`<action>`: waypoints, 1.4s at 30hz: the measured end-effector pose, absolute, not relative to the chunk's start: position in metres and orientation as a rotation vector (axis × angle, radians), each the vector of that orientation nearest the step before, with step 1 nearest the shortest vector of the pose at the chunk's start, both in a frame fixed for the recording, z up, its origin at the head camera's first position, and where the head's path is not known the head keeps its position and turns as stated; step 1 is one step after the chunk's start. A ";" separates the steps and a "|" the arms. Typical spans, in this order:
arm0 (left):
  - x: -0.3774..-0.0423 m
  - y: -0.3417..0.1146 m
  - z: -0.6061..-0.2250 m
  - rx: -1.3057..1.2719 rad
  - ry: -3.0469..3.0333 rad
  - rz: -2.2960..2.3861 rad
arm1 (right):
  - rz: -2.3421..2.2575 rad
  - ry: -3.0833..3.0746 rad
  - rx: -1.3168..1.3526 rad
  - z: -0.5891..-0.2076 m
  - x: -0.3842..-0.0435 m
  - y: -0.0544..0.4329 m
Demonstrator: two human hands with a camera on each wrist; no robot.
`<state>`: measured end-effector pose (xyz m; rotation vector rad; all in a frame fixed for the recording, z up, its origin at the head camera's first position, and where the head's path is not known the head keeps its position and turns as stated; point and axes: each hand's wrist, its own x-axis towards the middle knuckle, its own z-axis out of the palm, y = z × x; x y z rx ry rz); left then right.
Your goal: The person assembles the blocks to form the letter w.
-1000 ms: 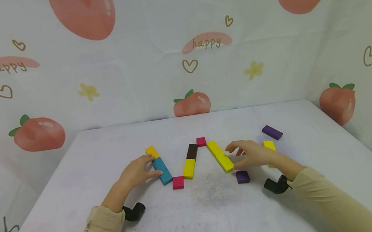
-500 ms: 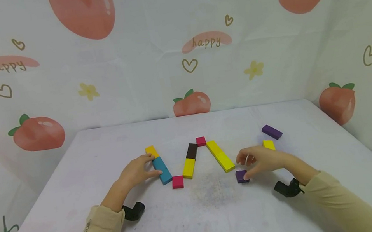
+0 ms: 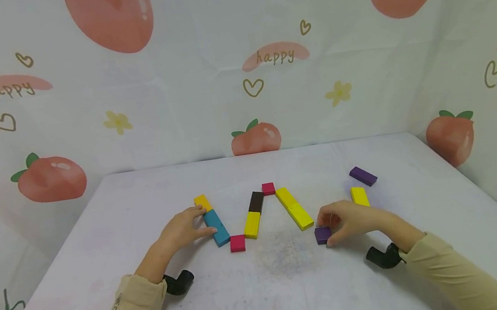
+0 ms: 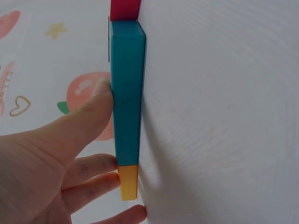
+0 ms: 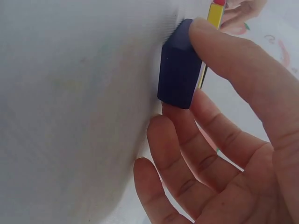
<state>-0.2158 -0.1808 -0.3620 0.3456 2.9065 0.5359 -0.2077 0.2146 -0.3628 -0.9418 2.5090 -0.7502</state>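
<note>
My right hand [image 3: 351, 217] pinches a small purple block [image 3: 322, 235] between thumb and fingers; in the right wrist view the thumb lies on one end of the purple block [image 5: 180, 70] and fingertips meet the other. On the left, my left hand [image 3: 183, 229] rests against the row's left leg. Its thumb touches the blue block [image 4: 127, 93], and its fingers lie at the orange-yellow block [image 4: 128, 182]. That leg joins a red square block [image 3: 237, 243], then a yellow block [image 3: 253, 225], a dark brown block [image 3: 256, 202], another red block [image 3: 268, 189] and two yellow blocks [image 3: 294, 209], forming a zigzag.
A loose purple block [image 3: 363, 176] lies at the back right of the white table [image 3: 267, 299]. Nearer, a yellow block [image 3: 360, 196] is partly hidden behind my right hand. Black wrist-worn devices [image 3: 384, 256] sit below both wrists. A printed fabric backdrop [image 3: 205, 113] stands behind.
My right hand has moved from the zigzag's right yellow leg toward me, down to the small purple block, and its thumb and fingers have closed on it. My left hand has stayed put.
</note>
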 end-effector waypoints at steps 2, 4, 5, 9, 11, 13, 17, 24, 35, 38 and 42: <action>-0.216 -0.181 -0.362 0.343 2.907 0.533 | -0.759 2.501 -0.944 -0.363 -0.208 0.215; -0.216 -0.181 -0.362 0.341 2.907 0.530 | -0.765 2.497 -0.947 -0.363 -0.208 0.216; -0.216 -0.181 -0.362 0.339 2.907 0.530 | -0.766 2.496 -0.950 -0.363 -0.208 0.217; -0.216 -0.181 -0.362 0.340 2.907 0.527 | -0.777 2.505 -0.941 -0.365 -0.209 0.219; -0.216 -0.181 -0.362 0.343 2.907 0.530 | -0.785 2.511 -0.940 -0.365 -0.210 0.220; -0.216 -0.181 -0.362 0.344 2.907 0.531 | -0.793 2.516 -0.939 -0.365 -0.211 0.221; -0.216 -0.181 -0.363 0.349 2.909 0.533 | -0.796 2.525 -0.926 -0.364 -0.212 0.221; -0.216 -0.182 -0.363 0.358 2.915 0.535 | -0.796 2.548 -0.917 -0.365 -0.214 0.220; -0.216 -0.182 -0.364 0.347 2.915 0.532 | -0.812 2.549 -0.929 -0.368 -0.217 0.219; -0.216 -0.182 -0.364 0.347 2.914 0.530 | -0.811 2.550 -0.925 -0.369 -0.217 0.219; -0.216 -0.182 -0.364 0.358 2.916 0.534 | -0.809 2.553 -0.921 -0.369 -0.218 0.219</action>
